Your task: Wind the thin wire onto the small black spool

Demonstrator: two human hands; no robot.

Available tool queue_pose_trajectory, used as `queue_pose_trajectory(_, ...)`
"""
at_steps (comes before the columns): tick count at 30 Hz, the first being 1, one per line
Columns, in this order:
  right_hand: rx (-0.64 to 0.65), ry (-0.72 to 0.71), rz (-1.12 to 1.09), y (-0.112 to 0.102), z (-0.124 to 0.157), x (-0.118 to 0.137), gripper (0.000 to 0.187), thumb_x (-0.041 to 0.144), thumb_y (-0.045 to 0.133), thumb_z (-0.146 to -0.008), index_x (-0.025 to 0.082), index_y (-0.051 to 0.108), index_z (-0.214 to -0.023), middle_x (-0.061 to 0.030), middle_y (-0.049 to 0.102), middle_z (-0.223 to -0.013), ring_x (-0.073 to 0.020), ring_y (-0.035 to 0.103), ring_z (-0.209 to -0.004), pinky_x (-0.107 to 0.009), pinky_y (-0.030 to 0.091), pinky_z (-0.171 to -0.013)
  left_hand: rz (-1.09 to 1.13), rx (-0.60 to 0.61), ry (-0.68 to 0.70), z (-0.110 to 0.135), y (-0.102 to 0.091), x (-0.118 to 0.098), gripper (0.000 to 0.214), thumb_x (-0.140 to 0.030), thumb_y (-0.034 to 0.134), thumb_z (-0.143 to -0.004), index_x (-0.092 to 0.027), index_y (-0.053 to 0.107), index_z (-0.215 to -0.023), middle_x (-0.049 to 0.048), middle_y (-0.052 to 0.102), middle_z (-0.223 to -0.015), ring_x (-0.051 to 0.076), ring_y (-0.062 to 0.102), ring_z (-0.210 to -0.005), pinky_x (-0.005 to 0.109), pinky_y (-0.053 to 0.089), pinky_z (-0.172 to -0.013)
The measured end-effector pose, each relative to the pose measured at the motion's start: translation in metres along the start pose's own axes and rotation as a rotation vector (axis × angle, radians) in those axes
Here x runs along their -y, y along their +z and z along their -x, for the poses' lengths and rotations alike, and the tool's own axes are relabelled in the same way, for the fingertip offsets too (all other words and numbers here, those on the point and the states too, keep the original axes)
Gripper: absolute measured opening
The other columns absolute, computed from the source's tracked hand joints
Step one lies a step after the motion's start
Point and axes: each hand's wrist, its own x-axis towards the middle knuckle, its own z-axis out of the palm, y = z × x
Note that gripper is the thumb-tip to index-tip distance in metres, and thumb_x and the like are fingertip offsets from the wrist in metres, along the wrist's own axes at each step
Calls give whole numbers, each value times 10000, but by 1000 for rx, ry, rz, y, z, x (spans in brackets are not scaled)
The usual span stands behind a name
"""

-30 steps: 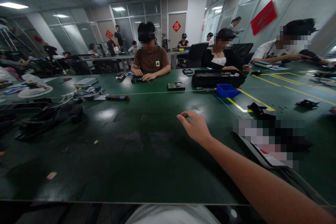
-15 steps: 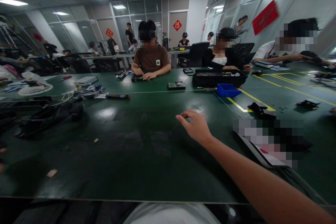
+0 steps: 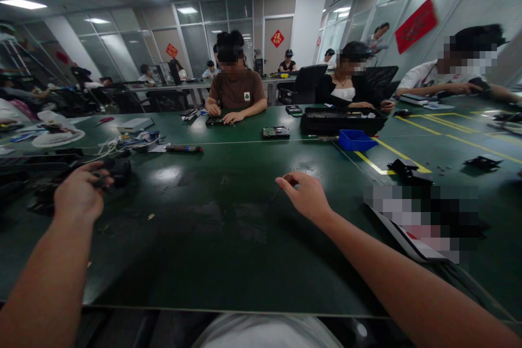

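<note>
Near the centre of the frame, a tool is pinched between the thumb and fingers of the right hand, as it was a second ago. Its brown, rounded handle shows behind the thumb; a thin, straight shaft slants down and left from it, above the table. The tip is too faint to make out.

What has changed most is at the left: the left hand, at most fingertips at the frame's edge earlier, now reaches in over the black parts. Its fingers are bent round something dark, but I cannot tell whether they grip it. The forearm now mostly covers a pale scrap at lower left that was in full view before.

Above the right hand, a drive lies where it did, left of a blue tray. Upper centre, a standing person, clear earlier, is now mostly hidden behind the seated person in brown.
</note>
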Motion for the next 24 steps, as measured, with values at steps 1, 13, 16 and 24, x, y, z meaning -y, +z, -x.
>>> queue_pose_trajectory(1,6,4,-4,0,0,0,352,477,543,-940,206,698,-777,-52,705,-749,-205,632,-682,-344,460,-648,72,44,-50,5,16,1,278,-42,407,-598,-128,544,-824,-47,518,-623,80,491,-561,192,367,-609)
queue_pose_trajectory(13,18,34,-63,0,3,4,284,415,527,-949,202,709,-907,-29,696,-726,-187,631,-653,-313,429,-611,-74,923,208,156,176,-4,396,-187,502,-729,-158,607,-1110,55,625,-952,184,576,-826,315,469,-781)
queue_pose_trajectory(16,19,10,-72,1,4,5,300,432,517,-951,210,701,-871,-25,693,-721,-188,631,-655,-311,425,-605,-207,948,351,184,189,8,541,-54,551,-711,-178,518,-1236,82,617,-1126,207,590,-992,353,460,-923)
queue_pose_trajectory(24,-52,-7,-105,-3,4,7,263,384,492,-959,206,672,-885,-34,708,-754,-195,652,-687,-316,457,-637,-220,988,549,184,187,42,302,-92,644,-816,-220,641,-1090,52,651,-1156,222,597,-1120,389,445,-1035)
